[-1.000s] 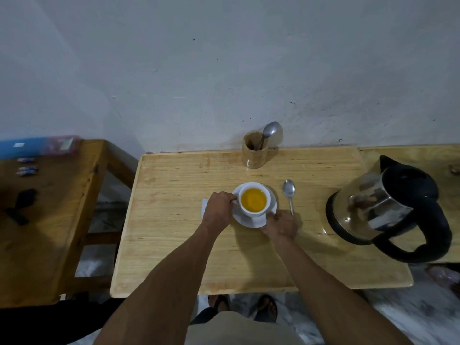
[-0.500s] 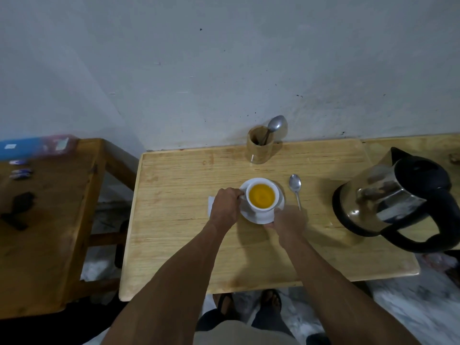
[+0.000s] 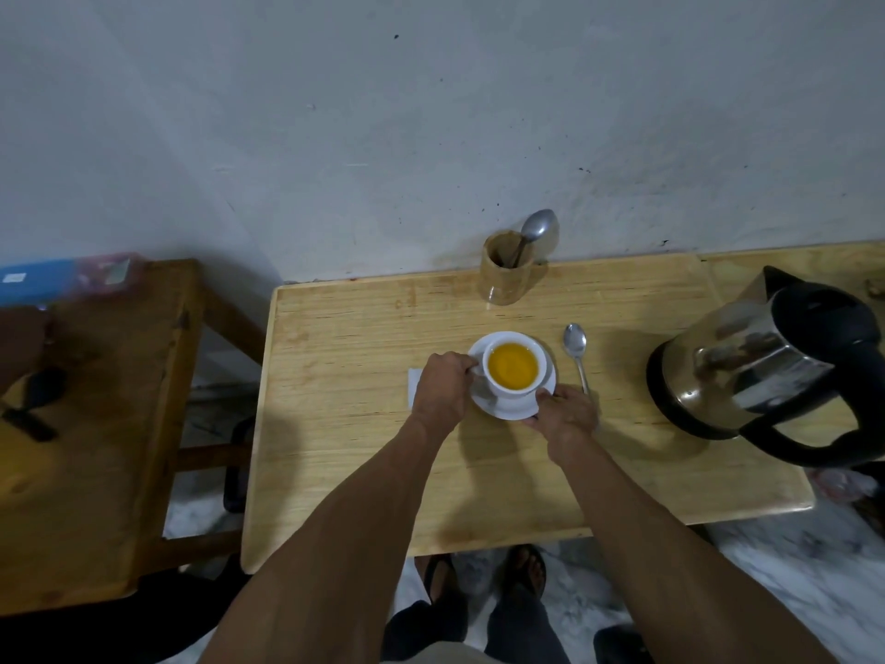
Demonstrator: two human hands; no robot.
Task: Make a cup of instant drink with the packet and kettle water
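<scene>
Head view. The cup [image 3: 513,371], full of orange drink, sits on its saucer [image 3: 511,410] between both hands, as it did a second ago; only the camera has shifted, so the drink looks made. Left hand [image 3: 443,391] closes around the cup handle; right hand [image 3: 565,414] grips the saucer's near rim. Spoon [image 3: 576,349] and kettle [image 3: 766,371] lie right of the hands on the tabletop [image 3: 335,472].

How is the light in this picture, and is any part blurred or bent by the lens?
Head view: dim light, with soft shadows under both arms on the table; the kettle shows bright reflections; the left edge is smeared, and the wide lens bends the table edges.
</scene>
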